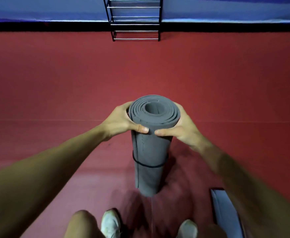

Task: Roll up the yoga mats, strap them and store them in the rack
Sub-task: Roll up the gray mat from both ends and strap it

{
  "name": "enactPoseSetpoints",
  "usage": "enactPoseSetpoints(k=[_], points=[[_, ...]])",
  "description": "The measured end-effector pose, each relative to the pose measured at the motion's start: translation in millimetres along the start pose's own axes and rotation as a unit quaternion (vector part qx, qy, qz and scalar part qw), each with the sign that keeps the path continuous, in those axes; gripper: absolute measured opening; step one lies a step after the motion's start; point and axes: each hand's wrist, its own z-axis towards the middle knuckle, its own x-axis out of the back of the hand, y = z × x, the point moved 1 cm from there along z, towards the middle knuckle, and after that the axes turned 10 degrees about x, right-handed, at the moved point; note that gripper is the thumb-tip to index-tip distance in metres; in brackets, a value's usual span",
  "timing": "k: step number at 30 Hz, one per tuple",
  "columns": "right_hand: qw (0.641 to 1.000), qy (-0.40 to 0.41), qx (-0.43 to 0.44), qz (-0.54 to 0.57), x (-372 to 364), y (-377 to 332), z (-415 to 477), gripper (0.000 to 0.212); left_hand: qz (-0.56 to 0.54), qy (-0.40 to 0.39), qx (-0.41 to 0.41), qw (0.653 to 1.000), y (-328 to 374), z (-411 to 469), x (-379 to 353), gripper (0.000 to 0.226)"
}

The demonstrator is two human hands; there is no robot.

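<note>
Head view: the rolled grey yoga mat [152, 145] stands upright between the two hands, its spiral end facing up. The left hand [122, 120] grips the roll's top from its left side, thumb across the front; the right hand [181, 127] grips it from the right, thumb nearly meeting the other. Below both hands a black strap [150, 164] circles the roll. Well beyond the hands, a metal rack [134, 19] stands on the red floor [55, 83] by the wall.

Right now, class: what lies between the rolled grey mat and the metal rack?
Between rolled mat and rack, only bare red floor, in the head view.
</note>
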Motion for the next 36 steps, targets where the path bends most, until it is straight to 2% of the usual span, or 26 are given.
enactPoseSetpoints(k=[5, 9, 12, 15, 19, 21, 26, 30, 36], points=[[0.999, -0.001, -0.008, -0.054, 0.8, -99.1, 12.6, 0.123, -0.017, -0.005, -0.024, 1.000, 89.2, -57.3, 31.9, 0.083], [0.994, -0.024, 0.012, -0.105, -12.5, -197.3, 45.3, 0.125, -0.038, 0.004, -0.018, 0.999, 151.8, -97.0, 91.0, 0.097], [0.990, -0.016, 0.036, -0.132, -23.1, -278.8, 76.4, 0.121, -0.060, 0.002, -0.044, 0.997, 205.6, -119.4, 140.7, 0.097], [0.984, -0.007, 0.085, -0.154, -38.5, -361.0, 100.2, 0.113, -0.064, 0.008, -0.090, 0.994, 257.9, -143.9, 189.0, 0.094], [0.975, -0.051, 0.162, -0.146, -61.7, -451.4, 123.5, 0.083, -0.083, 0.014, -0.139, 0.987, 308.2, -170.9, 235.9, 0.078], [0.971, -0.075, 0.189, -0.128, -74.8, -489.8, 137.7, 0.075, -0.070, 0.023, -0.166, 0.983, 330.6, -181.9, 261.8, 0.077], [0.965, -0.100, 0.224, -0.096, -90.3, -529.5, 177.1, 0.072, -0.022, 0.076, -0.211, 0.974, 367.3, -182.6, 310.6, 0.087], [0.967, -0.079, 0.236, -0.051, -84.2, -531.9, 215.5, 0.073, -0.021, 0.103, -0.223, 0.969, 389.6, -155.7, 326.9, 0.079], [0.974, 0.008, 0.228, 0.001, -73.0, -497.4, 295.0, 0.063, 0.002, 0.050, -0.189, 0.981, 417.3, -76.5, 355.7, 0.070]])
